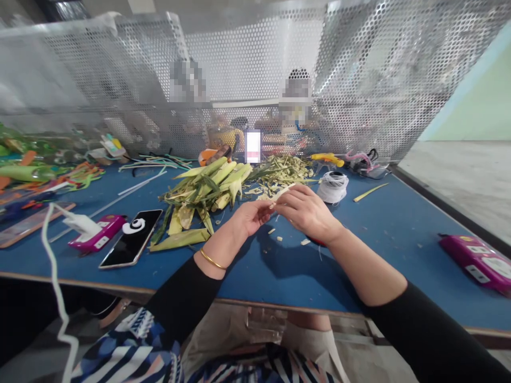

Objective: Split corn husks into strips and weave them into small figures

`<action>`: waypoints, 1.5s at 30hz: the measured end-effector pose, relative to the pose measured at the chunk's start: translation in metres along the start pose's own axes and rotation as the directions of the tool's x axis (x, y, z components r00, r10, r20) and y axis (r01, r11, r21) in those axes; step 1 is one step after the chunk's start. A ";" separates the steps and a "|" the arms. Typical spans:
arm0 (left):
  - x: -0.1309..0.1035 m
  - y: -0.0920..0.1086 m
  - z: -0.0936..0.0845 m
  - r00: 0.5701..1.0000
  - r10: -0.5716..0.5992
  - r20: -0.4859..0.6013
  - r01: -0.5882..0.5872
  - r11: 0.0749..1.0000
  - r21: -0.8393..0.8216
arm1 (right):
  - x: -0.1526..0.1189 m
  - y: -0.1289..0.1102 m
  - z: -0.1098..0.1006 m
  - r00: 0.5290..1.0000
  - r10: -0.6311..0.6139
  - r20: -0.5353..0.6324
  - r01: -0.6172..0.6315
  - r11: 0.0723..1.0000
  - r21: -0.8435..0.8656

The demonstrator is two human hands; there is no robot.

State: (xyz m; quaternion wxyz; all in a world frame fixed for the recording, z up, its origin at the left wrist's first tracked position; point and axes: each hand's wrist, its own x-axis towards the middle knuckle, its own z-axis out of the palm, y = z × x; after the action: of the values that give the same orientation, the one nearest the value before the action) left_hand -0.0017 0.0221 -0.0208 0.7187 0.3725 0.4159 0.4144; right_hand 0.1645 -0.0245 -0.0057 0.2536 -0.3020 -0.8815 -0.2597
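A pale strip of husk (284, 194) is held between my two hands above the blue table. My left hand (252, 217), with a gold bangle at the wrist, pinches its lower end. The fingers of my right hand (305, 210) are closed on the strip from the right and touch it along its length. Left of my hands lies a pile of corn husks (217, 186), green and yellow. Cut husk shreds (285, 169) are heaped behind them. A spool of white string (332, 187) stands just right of my right hand. Small pale scraps (305, 242) lie beneath my hands.
On the left are a black phone (131, 239), a magenta power strip (98, 234) with a white cable, and colourful strips. Another magenta power strip (477, 260) is at the right edge. A yellow tool (327, 158) and a perforated metal screen (255, 69) are at the back.
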 end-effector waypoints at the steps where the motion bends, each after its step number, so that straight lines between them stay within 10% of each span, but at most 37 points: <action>1: -0.001 0.000 0.001 1.000 -0.016 -0.008 0.016 1.000 -0.003 | 0.000 0.000 -0.001 1.000 0.009 0.009 -0.009 1.000 -0.009; 12: -0.008 -0.005 0.006 0.981 0.184 -0.069 -0.169 0.970 0.174 | -0.001 -0.004 0.006 0.956 0.292 -0.011 -0.286 0.941 0.182; 19: -0.011 -0.006 0.010 0.974 0.209 0.085 -0.225 0.915 0.334 | -0.002 -0.002 0.013 0.905 0.418 -0.079 -0.408 0.905 0.116; 28: -0.012 -0.005 0.005 0.970 0.063 0.237 -0.131 0.951 0.281 | -0.005 -0.003 0.021 0.703 0.702 0.114 -0.710 0.703 0.054; 36: -0.012 -0.012 0.013 0.989 0.143 0.046 -0.150 0.955 0.255 | -0.002 -0.004 0.024 0.521 0.825 0.220 -0.831 0.431 0.352; 38: -0.012 -0.010 0.013 0.993 0.121 -0.010 -0.117 0.979 0.168 | -0.003 -0.003 0.020 0.551 0.813 0.186 -0.804 0.459 0.376; 45: -0.012 0.000 0.011 0.999 -0.003 -0.043 0.000 0.998 -0.065 | -0.002 0.000 0.003 0.948 0.306 -0.083 -0.312 0.949 -0.056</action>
State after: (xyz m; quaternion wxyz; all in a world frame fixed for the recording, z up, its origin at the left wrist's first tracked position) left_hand 0.0041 0.0086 -0.0134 0.7216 0.3396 0.4176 0.4353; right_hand 0.1647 -0.0235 -0.0090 0.3128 -0.4351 -0.8039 -0.2579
